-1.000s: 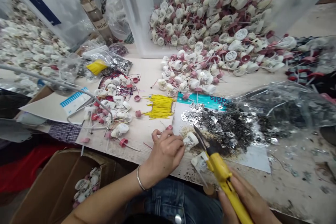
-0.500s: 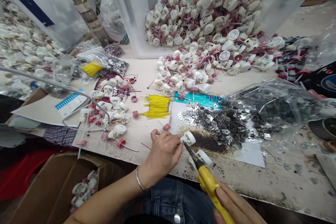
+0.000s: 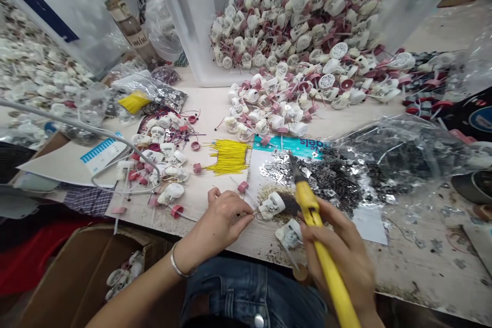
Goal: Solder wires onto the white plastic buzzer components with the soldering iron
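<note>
My left hand is closed in a pinch on a thin wire at the left end of a white plastic part, beside a dark, scorched-looking patch. My right hand is wrapped round a yellow soldering iron. Its metal tip points away from me, over the edge of a heap of small shiny metal pieces. A second white plastic part lies just left of my right fingers, near the table's front edge. A small pink cap rests above my left hand.
Yellow wires lie bundled mid-table. White and pink parts are scattered to the left, with more spilling from a large clear bin. A grey cable arcs across the left side. A plastic bag lies right; a cardboard box stands below.
The soldering iron has moved up and away from the white part, toward the metal pieces, with my right hand. My left hand has shifted slightly left and down; the white part has turned.
</note>
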Available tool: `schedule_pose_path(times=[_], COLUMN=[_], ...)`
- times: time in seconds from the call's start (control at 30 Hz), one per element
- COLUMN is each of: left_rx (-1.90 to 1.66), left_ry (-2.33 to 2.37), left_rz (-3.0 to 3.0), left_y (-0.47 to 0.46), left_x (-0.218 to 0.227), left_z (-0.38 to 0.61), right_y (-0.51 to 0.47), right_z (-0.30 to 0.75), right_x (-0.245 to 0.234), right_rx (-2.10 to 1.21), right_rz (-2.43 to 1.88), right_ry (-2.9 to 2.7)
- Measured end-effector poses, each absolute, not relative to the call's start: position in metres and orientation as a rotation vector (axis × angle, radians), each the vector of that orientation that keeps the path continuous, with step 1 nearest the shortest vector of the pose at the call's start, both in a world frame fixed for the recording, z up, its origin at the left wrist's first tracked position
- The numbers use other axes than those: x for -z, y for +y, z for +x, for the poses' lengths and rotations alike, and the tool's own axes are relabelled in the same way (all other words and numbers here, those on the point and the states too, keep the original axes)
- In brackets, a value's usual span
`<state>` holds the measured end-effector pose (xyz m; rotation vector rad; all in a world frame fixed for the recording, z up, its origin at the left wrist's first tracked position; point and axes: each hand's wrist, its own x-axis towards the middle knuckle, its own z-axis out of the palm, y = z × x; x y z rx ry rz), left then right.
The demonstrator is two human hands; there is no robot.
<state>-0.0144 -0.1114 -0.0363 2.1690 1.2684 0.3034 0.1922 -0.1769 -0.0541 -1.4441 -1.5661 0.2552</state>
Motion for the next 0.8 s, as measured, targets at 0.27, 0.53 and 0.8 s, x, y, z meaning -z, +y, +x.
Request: schedule_pose_path(times=[0.27, 0.53, 0.8], left_rx=[-0.406, -0.403, -0.699], left_ry=[1.25, 1.031, 0.957], left_rz=[2.2, 2.257, 2.4], left_y=[-0.104, -0.076, -0.096], left_x=[0.028, 0.016, 0.019], left_z=[-0.02, 0.004, 0.022], right_y=[-0.133, -0.145, -0.143], right_z=[0.174, 0.177, 0.171], right_x=[0.07, 0.063, 0.051], right_rx=[-0.267, -0.192, -0.577], right_rz=[-1.36, -1.175, -1.29], right_ry=[-1.76, -1.398, -0.945])
